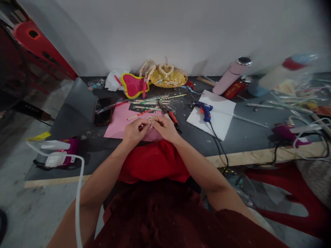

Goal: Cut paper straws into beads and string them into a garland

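Note:
My left hand [136, 131] and my right hand [164, 128] meet over the pink sheet [117, 122]. Both have their fingers pinched on a small piece made of cream-coloured bits [151, 119]; fingertips cover its lower part. Just beyond my right hand lie red-handled pliers [171, 115]. Thin printed sticks [144, 102] rest across the far part of the sheet, among pale crumbs. Behind them a yellow woven basket [169, 84] holds rings of similar cream bits [166, 70].
Right of my hands, a blue glue gun [205, 109] lies on a white board [227, 125], its cord hanging over the table edge. A phone [102, 111] is at left. A pink flask [231, 76] and red can [238, 86] stand near the wall. A white cable [80, 186] crosses my left arm.

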`<state>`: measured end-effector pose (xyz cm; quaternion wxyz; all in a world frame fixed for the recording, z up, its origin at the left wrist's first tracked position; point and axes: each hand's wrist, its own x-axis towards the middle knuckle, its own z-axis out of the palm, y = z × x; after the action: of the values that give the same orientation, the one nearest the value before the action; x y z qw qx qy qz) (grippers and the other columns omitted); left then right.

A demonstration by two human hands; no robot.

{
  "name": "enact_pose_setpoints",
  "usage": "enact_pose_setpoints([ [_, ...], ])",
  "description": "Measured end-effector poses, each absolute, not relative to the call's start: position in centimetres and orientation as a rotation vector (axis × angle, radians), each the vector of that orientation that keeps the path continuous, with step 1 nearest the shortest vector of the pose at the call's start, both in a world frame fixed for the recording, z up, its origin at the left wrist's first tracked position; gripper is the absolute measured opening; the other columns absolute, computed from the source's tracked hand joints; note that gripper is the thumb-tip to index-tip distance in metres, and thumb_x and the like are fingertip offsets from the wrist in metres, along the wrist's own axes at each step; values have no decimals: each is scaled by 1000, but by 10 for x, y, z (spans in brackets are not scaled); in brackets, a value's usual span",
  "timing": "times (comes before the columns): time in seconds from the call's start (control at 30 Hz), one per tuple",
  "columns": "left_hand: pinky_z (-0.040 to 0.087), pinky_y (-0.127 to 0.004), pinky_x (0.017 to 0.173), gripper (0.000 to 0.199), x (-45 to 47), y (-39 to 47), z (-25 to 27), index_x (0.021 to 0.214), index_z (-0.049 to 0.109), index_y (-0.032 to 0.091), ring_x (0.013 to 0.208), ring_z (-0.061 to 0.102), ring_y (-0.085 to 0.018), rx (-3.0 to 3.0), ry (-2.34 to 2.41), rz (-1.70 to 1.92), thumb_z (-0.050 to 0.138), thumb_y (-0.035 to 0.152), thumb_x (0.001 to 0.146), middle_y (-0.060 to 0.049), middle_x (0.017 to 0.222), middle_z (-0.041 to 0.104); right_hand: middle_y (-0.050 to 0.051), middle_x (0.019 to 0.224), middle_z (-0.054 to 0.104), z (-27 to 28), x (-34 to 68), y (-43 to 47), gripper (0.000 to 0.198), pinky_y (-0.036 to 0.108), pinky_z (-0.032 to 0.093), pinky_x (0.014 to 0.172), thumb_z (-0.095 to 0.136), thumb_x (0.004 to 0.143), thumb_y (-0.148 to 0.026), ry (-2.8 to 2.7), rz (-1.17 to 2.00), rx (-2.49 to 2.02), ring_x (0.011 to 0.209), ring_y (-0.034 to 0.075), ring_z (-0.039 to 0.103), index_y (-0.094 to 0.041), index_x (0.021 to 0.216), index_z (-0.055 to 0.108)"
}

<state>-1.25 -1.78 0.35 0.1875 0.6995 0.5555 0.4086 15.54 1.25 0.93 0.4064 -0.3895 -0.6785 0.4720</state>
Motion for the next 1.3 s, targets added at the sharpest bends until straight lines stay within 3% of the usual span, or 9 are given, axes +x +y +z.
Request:
enact_pose_setpoints([
  [0.33, 48, -24, 65, 14, -13, -20, 7, 84, 65, 18, 70, 61, -12, 1901, 1520, 1249, 61, 31, 83, -3, 82, 69, -1, 77, 54, 6, 155, 14, 34, 24, 41, 64, 68, 74, -50, -1588, 1429, -801, 68, 10, 47, -19, 84, 58],
  [0.7, 47, -23, 60, 10, -12, -20, 8, 80, 66, 18, 64, 60, -11, 1869, 1438, 1391, 66, 28, 80, -1, 73, 68, -4, 69, 49, 10, 154, 10, 35, 22, 35, 55, 66, 77, -52, -1580, 1414, -776, 59, 7, 39, -18, 82, 59],
  [1.3, 48, -22, 61, 7, -12, -21, 11, 79, 66, 18, 65, 61, -11, 1873, 1367, 1419, 67, 24, 79, -1, 73, 68, -3, 68, 51, 11, 155, 8, 34, 23, 36, 55, 61, 81, -53, -1619, 1356, -753, 59, 8, 43, -19, 82, 58],
])
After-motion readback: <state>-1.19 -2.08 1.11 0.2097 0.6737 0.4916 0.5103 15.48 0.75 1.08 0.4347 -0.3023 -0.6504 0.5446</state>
